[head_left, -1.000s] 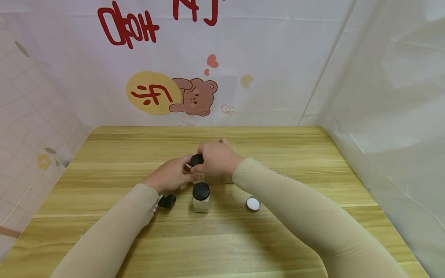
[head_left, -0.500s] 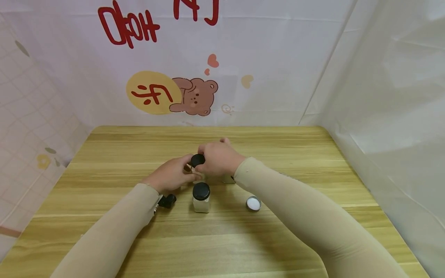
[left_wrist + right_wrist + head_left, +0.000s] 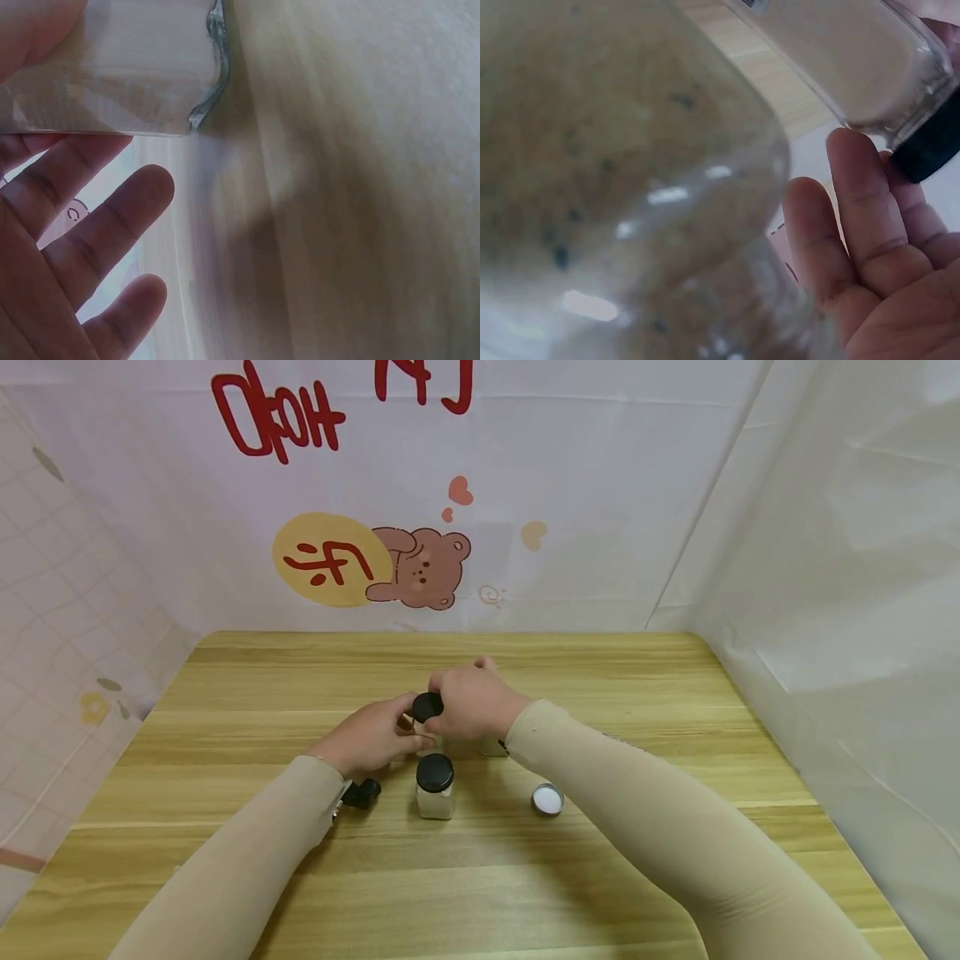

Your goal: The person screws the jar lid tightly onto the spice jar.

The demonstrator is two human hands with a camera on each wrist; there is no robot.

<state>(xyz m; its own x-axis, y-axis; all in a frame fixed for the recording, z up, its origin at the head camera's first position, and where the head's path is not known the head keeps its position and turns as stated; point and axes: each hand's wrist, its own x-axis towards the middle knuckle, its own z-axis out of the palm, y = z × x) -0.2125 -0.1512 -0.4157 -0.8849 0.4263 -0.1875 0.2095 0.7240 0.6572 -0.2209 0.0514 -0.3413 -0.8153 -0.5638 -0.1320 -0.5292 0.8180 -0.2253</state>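
Note:
In the head view my left hand (image 3: 369, 739) grips a clear glass jar (image 3: 112, 67) by its body, with thumb and fingers on opposite sides. The jar holds pale, beige contents. My right hand (image 3: 477, 703) pinches the black lid (image 3: 427, 707) on its top. The right wrist view shows this jar (image 3: 847, 60) at a slant, its black lid (image 3: 931, 142) beside my fingers. Part of the lid is hidden behind the right hand in the head view.
A second jar (image 3: 435, 803) with a black lid stands upright just nearer to me. Under my right wrist shows part of another jar (image 3: 492, 747), its brownish contents dark-flecked in the right wrist view. A loose lid (image 3: 547, 799) lies white inside up on the wooden table (image 3: 480, 893).

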